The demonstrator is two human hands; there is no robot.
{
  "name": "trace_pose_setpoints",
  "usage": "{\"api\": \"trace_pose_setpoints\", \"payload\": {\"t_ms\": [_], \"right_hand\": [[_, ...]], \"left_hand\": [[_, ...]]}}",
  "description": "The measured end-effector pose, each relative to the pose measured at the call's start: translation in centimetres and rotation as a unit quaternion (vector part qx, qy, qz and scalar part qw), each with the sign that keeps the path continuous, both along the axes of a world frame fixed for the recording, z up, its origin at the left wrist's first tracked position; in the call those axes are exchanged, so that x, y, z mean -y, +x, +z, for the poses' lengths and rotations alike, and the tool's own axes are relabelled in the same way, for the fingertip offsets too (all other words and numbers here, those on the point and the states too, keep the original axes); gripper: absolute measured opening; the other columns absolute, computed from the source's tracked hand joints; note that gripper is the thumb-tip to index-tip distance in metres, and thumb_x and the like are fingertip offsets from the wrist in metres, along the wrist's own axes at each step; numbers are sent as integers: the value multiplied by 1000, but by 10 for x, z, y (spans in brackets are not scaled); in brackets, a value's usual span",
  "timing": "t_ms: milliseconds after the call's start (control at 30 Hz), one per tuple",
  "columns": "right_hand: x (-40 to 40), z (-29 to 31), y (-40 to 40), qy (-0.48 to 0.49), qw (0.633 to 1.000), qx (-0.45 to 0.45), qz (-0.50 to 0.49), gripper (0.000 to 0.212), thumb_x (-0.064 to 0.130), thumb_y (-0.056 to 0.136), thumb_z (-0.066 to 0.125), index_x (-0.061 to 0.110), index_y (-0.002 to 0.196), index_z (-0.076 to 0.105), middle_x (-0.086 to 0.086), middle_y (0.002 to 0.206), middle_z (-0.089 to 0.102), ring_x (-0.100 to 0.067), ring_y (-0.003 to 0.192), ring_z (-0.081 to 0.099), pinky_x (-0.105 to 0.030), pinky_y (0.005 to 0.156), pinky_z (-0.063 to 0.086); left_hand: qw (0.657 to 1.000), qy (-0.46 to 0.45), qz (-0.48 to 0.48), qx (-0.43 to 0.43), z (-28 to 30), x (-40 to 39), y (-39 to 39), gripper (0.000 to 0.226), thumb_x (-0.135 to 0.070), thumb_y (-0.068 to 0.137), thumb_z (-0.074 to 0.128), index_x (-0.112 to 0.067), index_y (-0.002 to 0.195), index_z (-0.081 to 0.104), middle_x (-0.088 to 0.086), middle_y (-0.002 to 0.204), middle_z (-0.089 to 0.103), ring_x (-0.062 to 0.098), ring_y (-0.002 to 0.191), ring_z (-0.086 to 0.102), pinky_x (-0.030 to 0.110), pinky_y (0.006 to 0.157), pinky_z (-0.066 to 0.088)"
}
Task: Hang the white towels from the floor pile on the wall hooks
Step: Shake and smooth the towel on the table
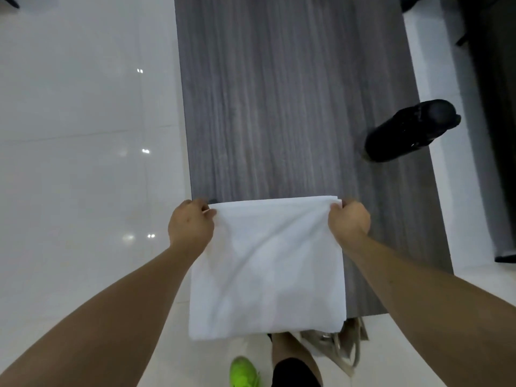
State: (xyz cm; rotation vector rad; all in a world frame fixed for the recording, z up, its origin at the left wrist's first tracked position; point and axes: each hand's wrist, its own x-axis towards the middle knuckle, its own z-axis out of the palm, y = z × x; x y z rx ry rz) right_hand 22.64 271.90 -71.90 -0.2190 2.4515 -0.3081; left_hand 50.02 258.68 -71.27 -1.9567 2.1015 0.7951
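Fingers of both hands are mostly hidden, curled under the top edge of one folded white cloth towel (266, 263), so only knuckles and backs show. The left hand (191, 223) pinches the towel's upper left corner and the right hand (349, 219) grips the upper right corner; the two hands are apart, with the towel's top edge stretched between them. The towel hangs in the air below them, above the glossy white tiled floor (83, 163) and the near end of a grey wood-grain panel (279, 107). Its lower edge covers part of the person's leg and a beige bag with straps (344, 347), of which only a corner shows. One bright green shoe (243, 371) is cut off by the bottom edge. One black shoe (413, 129) rests on the grey panel, well apart from the towel, its wearer out of view.
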Motion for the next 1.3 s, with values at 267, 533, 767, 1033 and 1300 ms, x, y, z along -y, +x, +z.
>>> {"api": "trace_pose_setpoints", "payload": {"t_ms": [267, 533, 767, 1033, 1300], "right_hand": [[6, -18, -2, -33, 998, -45, -15, 25, 33, 96, 60, 13, 106, 70, -17, 102, 71, -38, 102, 63, -41, 88, 49], [7, -35, -6, -65, 992, -111, -14, 23, 38, 98, 56, 15, 97, 61, -9, 108, 63, -32, 96, 60, -36, 77, 41], [10, -43, -8, -83, 986, -137, -40, 25, 43, 101, 49, 19, 97, 52, -4, 101, 65, -28, 93, 61, -43, 81, 50], [8, -38, -5, -72, 987, -139, -28, 31, 38, 94, 62, 13, 112, 54, -11, 118, 58, -31, 112, 54, -42, 87, 45], [-79, -10, 84, -115, 966, -104, 207, 10, 15, 95, 61, 13, 104, 65, -6, 107, 57, -23, 102, 50, -28, 79, 41]], "left_hand": [[995, -29, 92, -7, -20, 2, -9, 22, -32, 96, 59, -14, 106, 66, 3, 96, 56, 26, 90, 54, 30, 75, 34], [988, -93, 113, -57, -31, 7, -22, 20, -32, 96, 60, -13, 102, 64, 0, 98, 53, 22, 96, 51, 29, 80, 37], [984, -112, 127, -55, -44, 11, -30, 23, -36, 96, 58, -14, 100, 62, 3, 103, 62, 25, 99, 51, 32, 80, 38], [984, -134, 116, 1, -35, -3, -35, 36, -38, 96, 57, -15, 123, 53, 10, 127, 52, 29, 114, 49, 41, 100, 40], [988, -75, -126, -45, -10, -112, 8, 20, -17, 90, 64, -10, 109, 68, 11, 114, 58, 31, 103, 54, 42, 89, 47]]}}
